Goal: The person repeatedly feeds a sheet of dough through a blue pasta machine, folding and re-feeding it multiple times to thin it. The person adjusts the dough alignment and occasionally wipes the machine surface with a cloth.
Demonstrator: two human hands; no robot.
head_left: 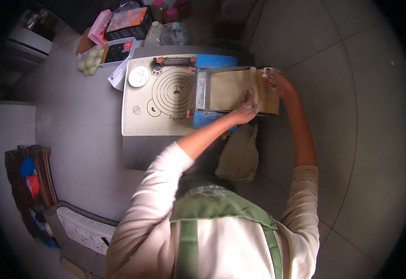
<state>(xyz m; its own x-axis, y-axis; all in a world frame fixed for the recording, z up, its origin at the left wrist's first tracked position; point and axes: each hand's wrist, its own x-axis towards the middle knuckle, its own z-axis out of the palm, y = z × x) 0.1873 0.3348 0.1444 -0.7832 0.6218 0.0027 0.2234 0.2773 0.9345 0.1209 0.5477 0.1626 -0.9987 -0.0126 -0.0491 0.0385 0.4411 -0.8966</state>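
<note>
Evidently both hands (246, 111) touch the dough sheet (231, 88)

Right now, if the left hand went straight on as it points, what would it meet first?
Probably the tan dough's raised fold; depth is unclear, and the left hand may already touch it.

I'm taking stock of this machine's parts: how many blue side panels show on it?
2: a far blue panel at its far side, and a near blue panel, partly covered by the left forearm. Others may be hidden.
</note>
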